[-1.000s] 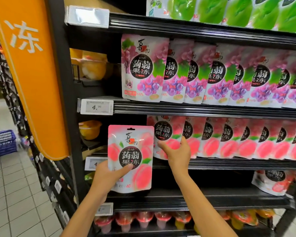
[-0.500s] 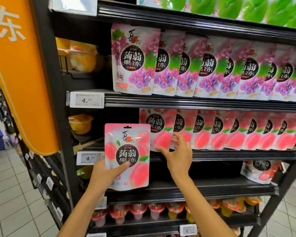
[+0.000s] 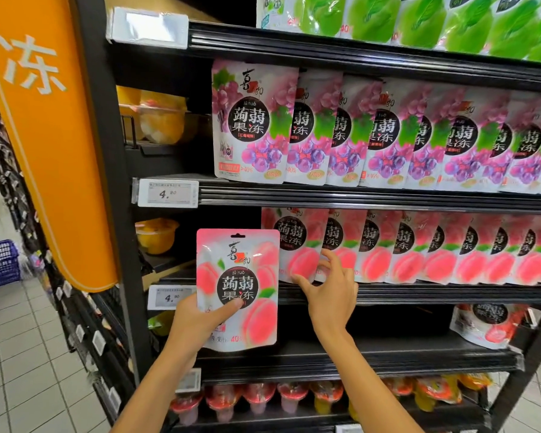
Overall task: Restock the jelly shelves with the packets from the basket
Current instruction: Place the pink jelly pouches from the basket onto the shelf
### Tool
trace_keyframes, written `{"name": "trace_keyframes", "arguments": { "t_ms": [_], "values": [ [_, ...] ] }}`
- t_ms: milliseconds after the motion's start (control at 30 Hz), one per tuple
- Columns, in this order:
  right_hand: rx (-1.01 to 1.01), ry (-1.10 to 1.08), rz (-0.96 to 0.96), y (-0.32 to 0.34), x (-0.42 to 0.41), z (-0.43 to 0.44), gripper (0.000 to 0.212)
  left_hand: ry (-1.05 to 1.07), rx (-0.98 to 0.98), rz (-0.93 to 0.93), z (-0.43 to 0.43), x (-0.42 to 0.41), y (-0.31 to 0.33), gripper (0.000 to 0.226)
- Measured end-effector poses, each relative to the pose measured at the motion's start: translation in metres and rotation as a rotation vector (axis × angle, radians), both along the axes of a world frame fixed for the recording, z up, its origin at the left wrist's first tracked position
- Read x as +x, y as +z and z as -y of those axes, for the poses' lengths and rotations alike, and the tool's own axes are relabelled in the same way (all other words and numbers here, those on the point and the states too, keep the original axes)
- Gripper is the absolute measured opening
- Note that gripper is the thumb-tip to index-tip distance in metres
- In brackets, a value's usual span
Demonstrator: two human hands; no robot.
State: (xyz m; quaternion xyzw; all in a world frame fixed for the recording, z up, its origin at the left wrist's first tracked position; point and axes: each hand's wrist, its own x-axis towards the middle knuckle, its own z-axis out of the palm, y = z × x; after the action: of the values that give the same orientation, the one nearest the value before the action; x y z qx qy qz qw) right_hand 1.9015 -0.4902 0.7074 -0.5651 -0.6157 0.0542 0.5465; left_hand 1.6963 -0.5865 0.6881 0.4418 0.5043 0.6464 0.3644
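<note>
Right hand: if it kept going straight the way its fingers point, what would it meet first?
Probably the leftmost shelved peach packet: the right hand reaches up toward its lower part. Depth is unclear, so it may already be touching.

Black metal shelving unit (image 3: 356, 198). Top tier: green plastic pouches (image 3: 419, 23). Next: upright purple grape jelly pouches (image 3: 372, 132). Below: pink peach jelly pouches (image 3: 419, 248). Lower right: one red-white pouch (image 3: 487, 326). Bottom: clear plastic jelly cups (image 3: 256, 398).

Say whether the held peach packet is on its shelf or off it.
Off. The left hand holds the peach packet upright in front of the shelf edge, its bottom hanging below that edge.
</note>
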Motion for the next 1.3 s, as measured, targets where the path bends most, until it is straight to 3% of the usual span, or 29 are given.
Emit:
{"name": "trace_keyframes", "arguments": {
  "t_ms": [67, 167, 300, 367, 467, 600, 700, 833, 967, 1167, 1300],
  "values": [
    [0.054, 0.036, -0.042, 0.002, 0.001, 0.005, 0.066, -0.016, 0.006, 0.016, -0.003, 0.002, 0.002, 0.041],
    [0.098, 0.234, -0.206, 0.008, 0.002, 0.016, 0.041, -0.042, 0.018, 0.023, -0.008, 0.006, 0.007, 0.031],
    [-0.287, 0.722, -0.296, 0.018, -0.005, 0.03, 0.022, -0.058, 0.053, -0.002, -0.014, 0.01, 0.017, 0.032],
    [-0.357, 0.83, -0.321, 0.02, -0.011, 0.032, 0.012, -0.044, 0.076, -0.028, -0.018, 0.013, 0.022, 0.037],
    [-0.344, 0.789, -0.452, 0.026, -0.018, 0.028, 0.003, 0.029, 0.081, -0.036, -0.023, 0.013, 0.032, 0.045],
    [-0.292, 0.674, -0.533, 0.04, -0.029, 0.012, 0.009, 0.142, 0.144, -0.052, -0.025, 0.01, 0.04, 0.056],
    [-0.247, 0.573, -0.538, 0.049, -0.04, 0.002, 0.024, 0.239, 0.231, -0.306, -0.017, 0.014, 0.037, 0.058],
    [-0.237, 0.546, -0.581, 0.048, -0.06, -0.001, 0.016, 0.18, 0.221, -0.54, -0.019, 0.025, 0.029, 0.047],
    [-0.198, 0.559, -0.528, 0.038, -0.069, -0.002, 0.021, 0.196, 0.165, -0.629, -0.024, 0.03, 0.016, 0.047],
    [-0.134, 0.564, -0.408, 0.036, -0.065, -0.004, 0.009, 0.276, 0.157, -0.802, -0.022, 0.039, 0.003, 0.048],
    [-0.124, 0.613, -0.349, 0.033, -0.059, 0.0, 0.011, 0.284, 0.151, -0.81, -0.022, 0.041, 0.004, 0.049]
  ]
}}
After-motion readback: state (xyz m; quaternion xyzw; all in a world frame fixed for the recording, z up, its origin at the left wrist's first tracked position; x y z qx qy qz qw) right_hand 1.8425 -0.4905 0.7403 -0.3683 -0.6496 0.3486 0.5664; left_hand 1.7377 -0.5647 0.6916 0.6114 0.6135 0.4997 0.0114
